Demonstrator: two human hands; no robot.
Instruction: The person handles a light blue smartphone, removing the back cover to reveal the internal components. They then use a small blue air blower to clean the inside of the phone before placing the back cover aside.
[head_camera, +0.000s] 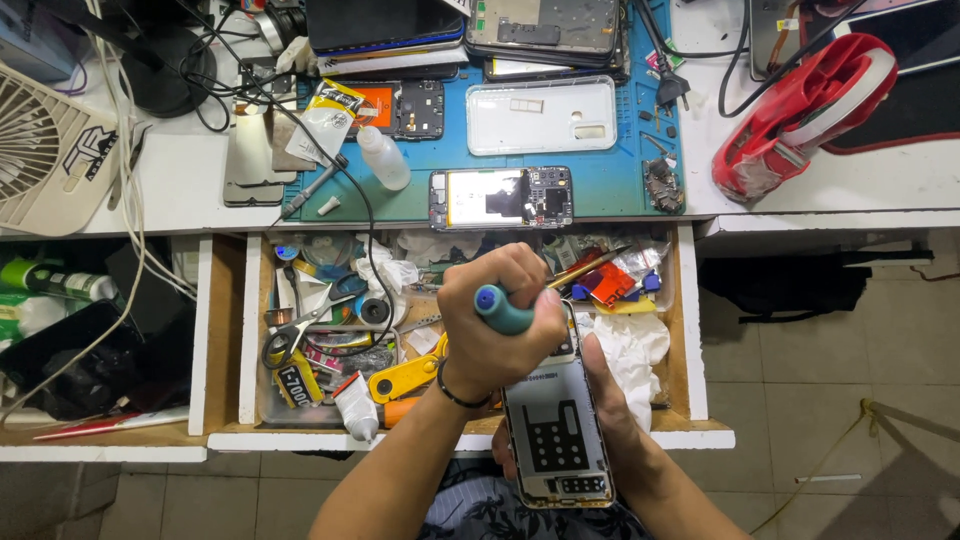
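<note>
The opened phone (556, 430) lies back-up above the person's lap, in front of the open drawer (690, 330), its inner frame showing. The right hand (610, 400) cradles it from below and from the right, fingers wrapped along its edge. The left hand (497, 320) is fisted tight around the teal-handled screwdriver (505, 310), set over the phone's upper end; its tip is hidden. Yellow-handled cutters (405, 378) and scissors (300, 325) lie in the drawer. On the blue mat (620, 170) beyond rests 1 more dismantled phone (502, 197).

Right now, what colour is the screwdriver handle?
Teal with a blue end cap, seen in the head view.
</note>
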